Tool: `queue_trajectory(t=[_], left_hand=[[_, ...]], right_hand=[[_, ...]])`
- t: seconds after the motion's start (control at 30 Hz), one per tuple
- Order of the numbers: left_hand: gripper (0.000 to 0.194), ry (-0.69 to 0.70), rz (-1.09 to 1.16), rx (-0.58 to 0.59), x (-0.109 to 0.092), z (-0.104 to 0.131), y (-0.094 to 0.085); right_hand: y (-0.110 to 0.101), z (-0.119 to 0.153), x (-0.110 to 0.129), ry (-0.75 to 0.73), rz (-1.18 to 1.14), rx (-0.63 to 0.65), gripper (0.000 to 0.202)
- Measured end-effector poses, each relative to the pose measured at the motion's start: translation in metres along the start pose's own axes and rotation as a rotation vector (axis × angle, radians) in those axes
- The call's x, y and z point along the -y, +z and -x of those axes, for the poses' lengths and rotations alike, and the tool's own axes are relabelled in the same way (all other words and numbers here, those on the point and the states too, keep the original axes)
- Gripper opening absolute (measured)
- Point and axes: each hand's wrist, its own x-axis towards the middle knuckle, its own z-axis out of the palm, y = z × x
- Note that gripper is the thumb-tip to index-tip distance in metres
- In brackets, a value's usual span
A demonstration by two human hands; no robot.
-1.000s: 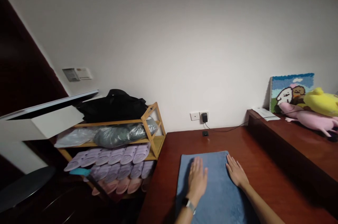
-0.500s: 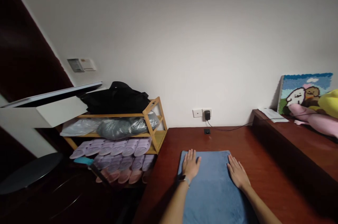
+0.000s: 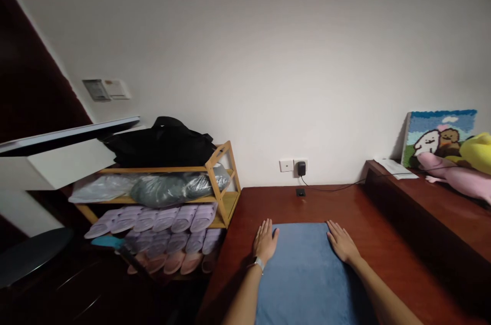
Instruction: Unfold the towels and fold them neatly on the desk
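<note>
A blue cloth (image 3: 307,274) is spread flat on the reddish-brown table (image 3: 326,205), its far edge nearly straight. My left hand (image 3: 265,240) lies flat on the cloth's far left corner, fingers extended and pointing away from me, with a watch on the wrist. On the far right corner rests my right hand (image 3: 343,243), palm down with its fingers stretched out along the cloth's edge. Neither hand grips anything.
A wooden rack (image 3: 224,182) at left holds a black bag (image 3: 164,143), plastic-wrapped bundles and several slippers (image 3: 164,217). Behind the table, a black plug (image 3: 301,168) has a cable running right. The raised ledge bears a pink plush (image 3: 456,174) and a picture (image 3: 441,136).
My left hand has shifted left to the cloth's edge. My right hand has moved slightly left. The cloth's far edge now looks straighter, and the view has shifted a little.
</note>
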Motion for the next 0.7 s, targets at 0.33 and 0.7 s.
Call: queue_trajectory(t=[0.33,0.7], left_hand=[[0.067,0.017,-0.035,0.004,0.004,-0.004,-0.004],[0.064,0.452,0.066,-0.063,-0.162,0.016,0.026]], right_hand=[[0.006,0.001,-0.005,0.009,-0.095,-0.064,0.071],[0.004,0.001,-0.006,-0.016,-0.065,-0.039,0.067]])
